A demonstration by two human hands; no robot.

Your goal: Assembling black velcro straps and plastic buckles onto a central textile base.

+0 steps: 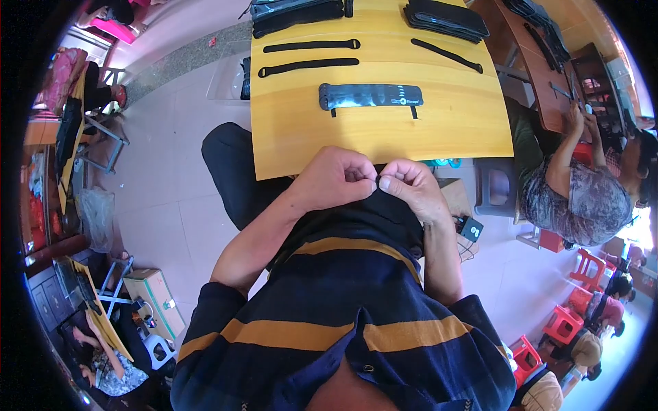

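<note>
Just past the near edge of the yellow wooden table (288, 140), my left hand (334, 179) and my right hand (412, 188) meet above my lap. Thumb and forefinger are pinched on each, and the fingertips nearly touch. Something small and dark may sit between them; I cannot make it out against my black trousers. Beyond my hands, a glossy black packet with pale print (370, 96) lies flat, with two short black tabs showing under its near edge. Farther off are black straps (312, 46), each with a rounded slotted end, two on the left and one slanted strap (447, 55) on the right.
At the table's far edge lie a pile of black packets (298, 17) and a second black stack (447, 19). A co-worker (579, 181) sits at a brown table on the right. Red stools (565, 323) and more people are at the lower right. A cardboard box (154, 301) stands lower left.
</note>
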